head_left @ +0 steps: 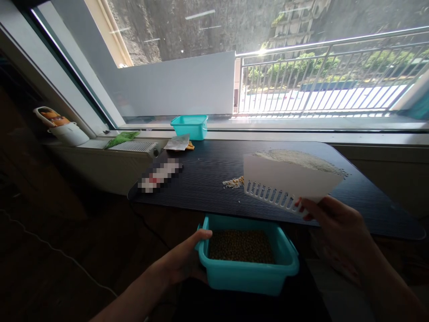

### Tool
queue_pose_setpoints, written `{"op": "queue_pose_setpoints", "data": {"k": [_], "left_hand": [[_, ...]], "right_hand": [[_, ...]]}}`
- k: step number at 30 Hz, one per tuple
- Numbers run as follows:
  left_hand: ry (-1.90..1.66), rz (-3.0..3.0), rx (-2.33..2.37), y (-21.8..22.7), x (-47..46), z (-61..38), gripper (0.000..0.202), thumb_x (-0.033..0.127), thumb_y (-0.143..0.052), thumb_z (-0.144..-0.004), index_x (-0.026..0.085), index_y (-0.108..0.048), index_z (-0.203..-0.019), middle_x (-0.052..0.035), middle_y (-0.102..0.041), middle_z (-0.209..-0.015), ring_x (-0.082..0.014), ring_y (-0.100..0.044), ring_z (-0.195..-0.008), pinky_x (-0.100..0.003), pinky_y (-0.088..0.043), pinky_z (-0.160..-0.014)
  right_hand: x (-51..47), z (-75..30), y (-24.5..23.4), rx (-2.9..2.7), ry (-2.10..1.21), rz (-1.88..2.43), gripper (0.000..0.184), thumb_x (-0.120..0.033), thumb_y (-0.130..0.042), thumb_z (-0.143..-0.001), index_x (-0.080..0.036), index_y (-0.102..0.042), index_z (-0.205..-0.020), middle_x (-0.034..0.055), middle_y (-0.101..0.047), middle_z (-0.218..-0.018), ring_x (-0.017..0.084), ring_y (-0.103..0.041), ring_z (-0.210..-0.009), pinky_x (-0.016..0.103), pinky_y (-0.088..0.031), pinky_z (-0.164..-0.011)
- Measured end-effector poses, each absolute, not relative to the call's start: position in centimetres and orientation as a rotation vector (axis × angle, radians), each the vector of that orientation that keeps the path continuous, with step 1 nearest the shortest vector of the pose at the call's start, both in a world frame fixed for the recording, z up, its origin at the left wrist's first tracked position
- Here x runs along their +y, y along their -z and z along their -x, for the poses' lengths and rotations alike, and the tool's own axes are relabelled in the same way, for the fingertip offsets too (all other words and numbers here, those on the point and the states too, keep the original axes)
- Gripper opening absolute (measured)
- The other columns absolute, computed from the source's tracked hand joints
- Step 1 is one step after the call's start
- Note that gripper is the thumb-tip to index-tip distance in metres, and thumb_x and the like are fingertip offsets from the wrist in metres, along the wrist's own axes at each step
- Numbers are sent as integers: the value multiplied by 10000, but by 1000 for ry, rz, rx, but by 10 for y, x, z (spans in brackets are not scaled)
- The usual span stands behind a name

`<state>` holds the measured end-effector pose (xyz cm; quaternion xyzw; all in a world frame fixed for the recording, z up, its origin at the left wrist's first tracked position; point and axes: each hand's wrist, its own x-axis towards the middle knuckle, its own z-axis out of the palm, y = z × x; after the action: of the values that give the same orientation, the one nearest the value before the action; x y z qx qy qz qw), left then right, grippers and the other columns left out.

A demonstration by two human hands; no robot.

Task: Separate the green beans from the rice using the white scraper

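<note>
One pouch beyond held tub.

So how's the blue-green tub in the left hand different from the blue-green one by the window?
The near tub is gripped at its side by the left hand; the far tub has no hand on it.
The near tub shows many small brownish grains inside; the far tub's bottom is hidden.
The near tub is in front of the table; the far tub stands beyond it.
Both are blue-green and open-topped.
</note>
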<state>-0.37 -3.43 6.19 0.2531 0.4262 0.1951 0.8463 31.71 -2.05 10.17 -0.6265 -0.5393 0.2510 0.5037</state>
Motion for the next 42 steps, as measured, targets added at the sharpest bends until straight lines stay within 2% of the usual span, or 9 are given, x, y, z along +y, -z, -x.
{"op": "queue_pose_setpoints", "data": {"k": [11, 17, 23, 35, 39, 42], "left_hand": [[-444, -517, 890, -58, -36, 10, 636, 530, -533, -757, 130, -479, -1250, -151, -650, -1067, -342, -578, -1049, -513, -492, -789], [-436, -518, 919, -60, -36, 11, 649, 547, -551, -740, 119, -505, -1226, -153, -663, -1030, -334, -598, -1008, -472, -506, -755], [-440, -516, 924, -62, -36, 10, 661, 557, -560, -725, 130, -503, -1226, -152, -654, -1062, -342, -586, -1033, -506, -491, -790], [-429, -536, 932, -62, -36, 11, 664, 558, -555, -718, 115, -520, -1211, -144, -672, -1007, -338, -593, -1013, -480, -500, -758], [-427, -530, 937, -61, -36, 11, 659, 558, -554, -722, 109, -527, -1204, -147, -673, -1003, -331, -601, -990, -455, -504, -741], [-441, -527, 946, -60, -37, 11, 662, 556, -563, -719, 120, -515, -1215, -140, -671, -1014, -321, -606, -979, -459, -503, -751]], "right_hand": [[29, -294, -103, -1395, -584, 1453, 260, -446, -625, -727, -191, -653, -687, 16, -661, -638, 129, -580, -528, 253, -516, -530], [24, -298, -103, -1403, -569, 1426, 260, -447, -620, -735, -193, -666, -706, 21, -667, -635, 134, -584, -517, 252, -511, -507], [23, -299, -98, -1455, -589, 1422, 276, -458, -621, -739, -186, -674, -734, 26, -671, -644, 138, -586, -531, 254, -509, -508], [-10, -301, -101, -1485, -686, 1445, 356, -551, -649, -689, -197, -659, -646, 19, -645, -594, 146, -577, -522, 248, -503, -507], [-18, -307, -97, -1491, -748, 1462, 328, -528, -660, -688, -202, -685, -716, 26, -674, -644, 160, -599, -555, 251, -503, -517], [-20, -317, -95, -1381, -633, 1556, 301, -502, -654, -688, -202, -675, -691, 19, -671, -624, 161, -594, -525, 266, -507, -526]]}}
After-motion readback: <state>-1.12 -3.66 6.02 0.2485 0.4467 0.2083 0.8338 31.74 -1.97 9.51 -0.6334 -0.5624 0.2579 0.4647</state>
